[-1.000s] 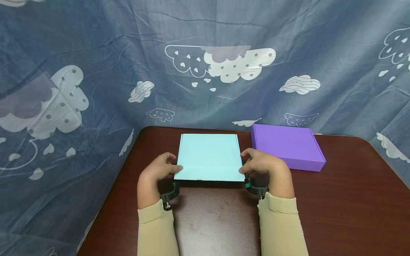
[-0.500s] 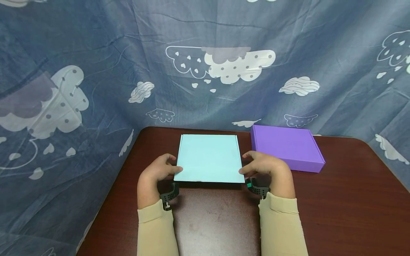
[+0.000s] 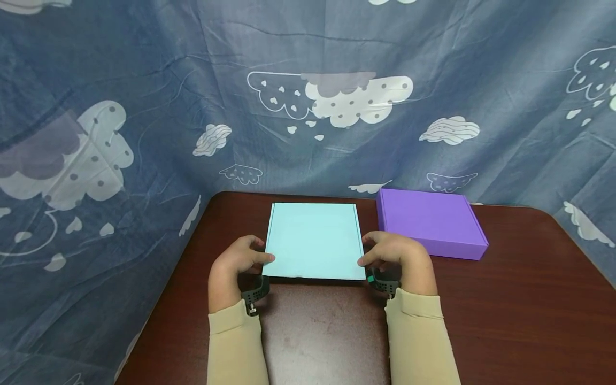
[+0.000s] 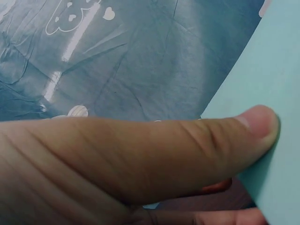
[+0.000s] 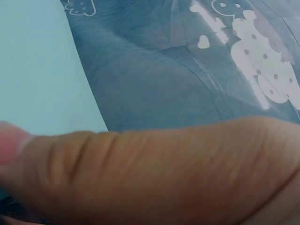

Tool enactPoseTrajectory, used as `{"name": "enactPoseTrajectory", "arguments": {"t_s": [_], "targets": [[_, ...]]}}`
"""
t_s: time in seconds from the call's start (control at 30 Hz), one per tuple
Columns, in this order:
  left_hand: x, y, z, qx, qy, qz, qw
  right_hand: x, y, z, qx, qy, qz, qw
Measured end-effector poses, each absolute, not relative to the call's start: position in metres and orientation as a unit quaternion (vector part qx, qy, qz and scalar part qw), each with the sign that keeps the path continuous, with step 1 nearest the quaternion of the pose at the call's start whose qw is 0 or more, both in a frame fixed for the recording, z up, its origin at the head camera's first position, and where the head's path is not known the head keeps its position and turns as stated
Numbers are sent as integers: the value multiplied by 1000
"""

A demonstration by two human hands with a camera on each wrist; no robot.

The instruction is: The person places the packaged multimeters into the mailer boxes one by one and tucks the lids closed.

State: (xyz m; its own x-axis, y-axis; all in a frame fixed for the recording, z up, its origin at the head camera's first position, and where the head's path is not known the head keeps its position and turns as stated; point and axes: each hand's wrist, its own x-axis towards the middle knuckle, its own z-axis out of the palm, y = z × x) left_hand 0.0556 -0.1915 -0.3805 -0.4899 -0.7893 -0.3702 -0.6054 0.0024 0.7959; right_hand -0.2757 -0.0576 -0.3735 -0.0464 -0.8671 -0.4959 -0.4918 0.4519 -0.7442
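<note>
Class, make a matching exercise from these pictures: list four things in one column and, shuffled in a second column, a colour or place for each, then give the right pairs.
Things
1. flat box between the hands
2. closed box at the table's far right
3. curtain
4. sleeves

Descriptions
A. beige
B. light blue-green
C. blue with white clouds
D. purple

Pairs: 1-B, 2-D, 3-C, 4-A

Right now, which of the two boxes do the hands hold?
The light blue box: both hands pinch its near corners. The purple box lies untouched to its right.
</note>
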Motion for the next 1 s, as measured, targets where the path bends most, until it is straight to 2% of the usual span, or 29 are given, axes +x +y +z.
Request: {"name": "enactPoseTrajectory", "arguments": {"t_s": [0.2,0.47,0.73,1.0], "targets": [[57,-191,-383,486,-705,-510,86,-276,-58,-375,-487,695,-192,494],[60,-189,-378,463,-710,-524,85,-282,-55,-375,-462,668,-236,534],[59,-194,-382,458,-705,-530,111,-285,-57,-376,-462,673,-236,528],[60,-195,-385,460,-701,-534,107,-285,-57,-376,-466,670,-230,531]]}}
